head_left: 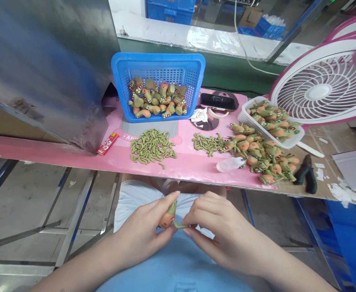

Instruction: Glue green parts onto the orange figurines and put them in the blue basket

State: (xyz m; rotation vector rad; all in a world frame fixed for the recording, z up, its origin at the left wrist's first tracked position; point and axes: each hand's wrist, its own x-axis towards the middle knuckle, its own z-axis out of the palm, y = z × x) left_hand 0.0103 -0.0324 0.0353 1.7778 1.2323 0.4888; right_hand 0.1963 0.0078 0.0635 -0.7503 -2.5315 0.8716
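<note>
As left hand (145, 224) curls, figurine (166, 219) inside grip

My left hand (144, 225) grips a small green-and-orange figure (166, 220) above my lap, while my right hand (223, 227) pinches a thin green piece (180, 226) between thumb and fingers, its tip right at the figure's side. Beyond my hands, the pink tabletop (184, 170) bears two heaps of similar green pieces (152, 147), a blue basket (158, 59) of figures, a clear bottle (228, 164), and a pile of figures (255, 150) beside a white basket (296, 138). A fan (318, 92) stands at right.
</note>
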